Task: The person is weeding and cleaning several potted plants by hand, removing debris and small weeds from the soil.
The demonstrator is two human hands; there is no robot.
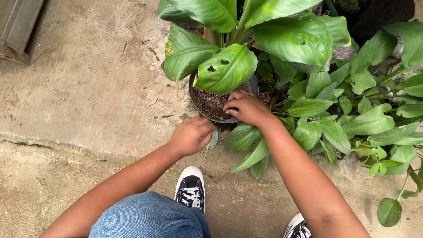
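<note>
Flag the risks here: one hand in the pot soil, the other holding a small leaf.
1. The right hand presses at the near rim of the pot; with such tall, wide leaves above, the pot could tip.
2. Those holed leaves hang right over the soil, so the fingers might bruise or tear them further.
3. The left hand grips a small leaf by the concrete edge; soil may spill there.

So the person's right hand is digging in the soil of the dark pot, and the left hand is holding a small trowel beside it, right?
Not quite. The head view shows the left hand holding a small green leaf, not a trowel. The rest stands: the right hand is in the soil of the dark pot.
</note>
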